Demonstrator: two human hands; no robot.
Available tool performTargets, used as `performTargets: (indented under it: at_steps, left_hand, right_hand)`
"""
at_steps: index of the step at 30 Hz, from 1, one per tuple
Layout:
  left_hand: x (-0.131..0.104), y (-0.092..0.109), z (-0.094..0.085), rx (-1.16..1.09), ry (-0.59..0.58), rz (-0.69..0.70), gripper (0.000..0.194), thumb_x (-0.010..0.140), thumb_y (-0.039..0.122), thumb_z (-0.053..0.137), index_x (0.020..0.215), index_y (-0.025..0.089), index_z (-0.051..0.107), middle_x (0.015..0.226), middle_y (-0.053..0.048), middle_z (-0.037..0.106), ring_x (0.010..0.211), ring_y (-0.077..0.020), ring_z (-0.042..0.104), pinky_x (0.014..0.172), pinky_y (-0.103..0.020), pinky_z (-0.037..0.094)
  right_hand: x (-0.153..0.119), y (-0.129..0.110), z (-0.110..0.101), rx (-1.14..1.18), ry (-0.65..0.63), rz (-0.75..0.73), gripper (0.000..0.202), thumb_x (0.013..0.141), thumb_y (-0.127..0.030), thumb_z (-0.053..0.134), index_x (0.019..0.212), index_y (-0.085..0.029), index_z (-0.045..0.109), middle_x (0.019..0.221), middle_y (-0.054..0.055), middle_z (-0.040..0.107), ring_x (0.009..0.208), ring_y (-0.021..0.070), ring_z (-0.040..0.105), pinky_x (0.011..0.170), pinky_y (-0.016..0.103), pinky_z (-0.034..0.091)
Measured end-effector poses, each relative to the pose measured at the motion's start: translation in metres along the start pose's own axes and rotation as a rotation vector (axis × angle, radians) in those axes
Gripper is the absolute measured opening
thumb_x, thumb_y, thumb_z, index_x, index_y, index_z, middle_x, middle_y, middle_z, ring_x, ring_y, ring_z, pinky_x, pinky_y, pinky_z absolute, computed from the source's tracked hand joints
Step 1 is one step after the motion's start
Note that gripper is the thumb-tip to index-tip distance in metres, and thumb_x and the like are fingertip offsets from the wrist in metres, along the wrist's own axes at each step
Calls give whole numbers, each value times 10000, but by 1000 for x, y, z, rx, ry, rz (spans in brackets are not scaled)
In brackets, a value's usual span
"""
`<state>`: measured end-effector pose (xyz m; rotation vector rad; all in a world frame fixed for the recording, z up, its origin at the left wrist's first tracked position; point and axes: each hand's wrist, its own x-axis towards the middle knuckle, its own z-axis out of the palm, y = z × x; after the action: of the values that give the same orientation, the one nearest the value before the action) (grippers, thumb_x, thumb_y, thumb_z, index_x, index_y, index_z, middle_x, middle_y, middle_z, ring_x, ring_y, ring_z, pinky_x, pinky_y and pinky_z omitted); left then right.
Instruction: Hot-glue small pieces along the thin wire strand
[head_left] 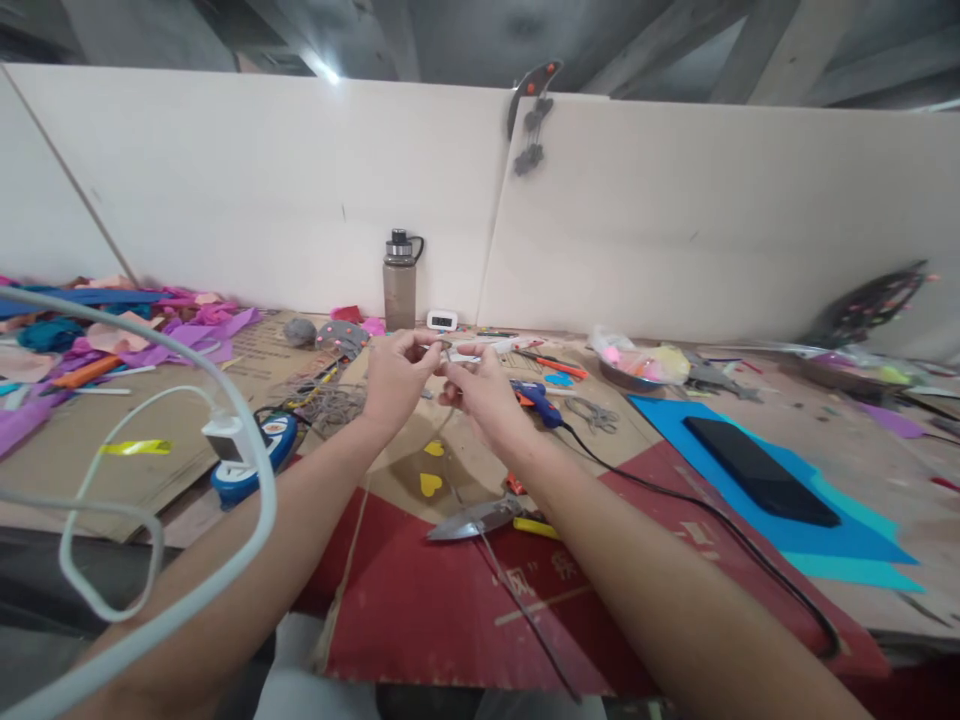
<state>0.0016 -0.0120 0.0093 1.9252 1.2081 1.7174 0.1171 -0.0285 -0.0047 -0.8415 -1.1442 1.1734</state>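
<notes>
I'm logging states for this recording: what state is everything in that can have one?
Left hand: fingers closed on thin strand
Right hand: fingers closed, same strand
Thin strand: trailing down over red cardboard
Bottle: upright, lid on
Phone: lying flat, upper face dark
Charger: plugged into blue socket
Glue gun: lying, cord attached
Clock: upright, digits unclear

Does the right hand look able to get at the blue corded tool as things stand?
Probably yes: the blue corded tool lies just beside the right hand, with nothing visibly between, though that hand seems busy pinching a thin grey strand.
</notes>
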Motion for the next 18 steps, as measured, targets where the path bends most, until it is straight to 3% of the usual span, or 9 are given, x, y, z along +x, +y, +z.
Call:
performTargets:
  at_steps: [3,7,13,18]
  left_hand:
    - [0,0,3,-188,-55,-167,155,770,280,598,798,148,674,635,-11,656,524,-100,560,541,-221,451]
    - [0,-1,9,-437,-79,-279,165,730,290,650,759,127,650,698,-34,683,603,-116,640,624,-247,529]
    - [-1,-3,13,-551,-74,-327,219,708,281,693,853,121,653,723,-35,690,645,-126,674,701,-289,562]
    - [-2,-3,13,-590,-95,-333,199,697,277,706,787,109,647,718,-42,692,642,-136,679,690,-286,565]
  right_hand:
    - [3,3,-8,-195,120,-169,265,713,-286,586,912,-238,417,679,-77,494,549,90,455,513,216,394]
    - [2,-1,-14,-345,154,-335,112,753,-286,562,808,-202,511,726,-36,523,652,103,480,609,236,407]
    - [0,-7,-15,-394,161,-366,112,773,-287,542,758,-178,562,722,-6,579,670,124,511,661,267,410]
    - [0,-7,-18,-461,168,-374,162,794,-309,524,727,-172,580,697,-3,601,642,125,507,650,269,396]
